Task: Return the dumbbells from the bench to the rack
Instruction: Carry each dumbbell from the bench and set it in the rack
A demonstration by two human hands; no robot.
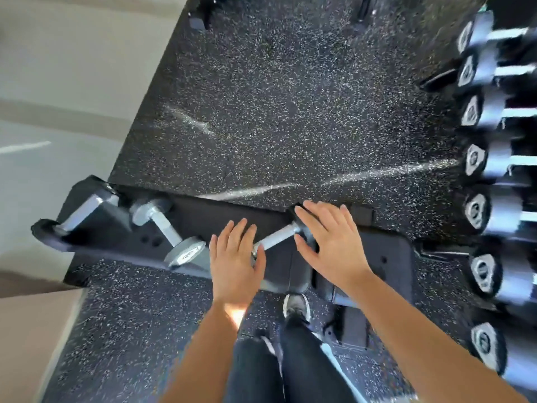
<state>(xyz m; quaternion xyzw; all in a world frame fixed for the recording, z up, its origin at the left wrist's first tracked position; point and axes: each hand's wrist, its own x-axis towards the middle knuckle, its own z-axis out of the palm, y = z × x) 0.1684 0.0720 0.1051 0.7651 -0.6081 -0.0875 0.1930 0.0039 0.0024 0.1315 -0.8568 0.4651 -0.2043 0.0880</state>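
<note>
- Early stage, I'd judge: three dumbbells are on the bench (203, 210): black-headed dumbbell (84, 207) far left, grey dumbbell (168, 228) next to it, third dumbbell (276, 237) under the hands.
- Left hand (235, 263) and right hand (328, 242) are spread flat over it, gripping nothing; contact unclear.
- Rack (514, 132) at right is blurred and cut off; can't see free slots.

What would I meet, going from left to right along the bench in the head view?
bench end bar → grey dumbbell lying on the bench → left hand → black-headed dumbbell, its handle showing between the hands → right hand → racked dumbbells
</note>
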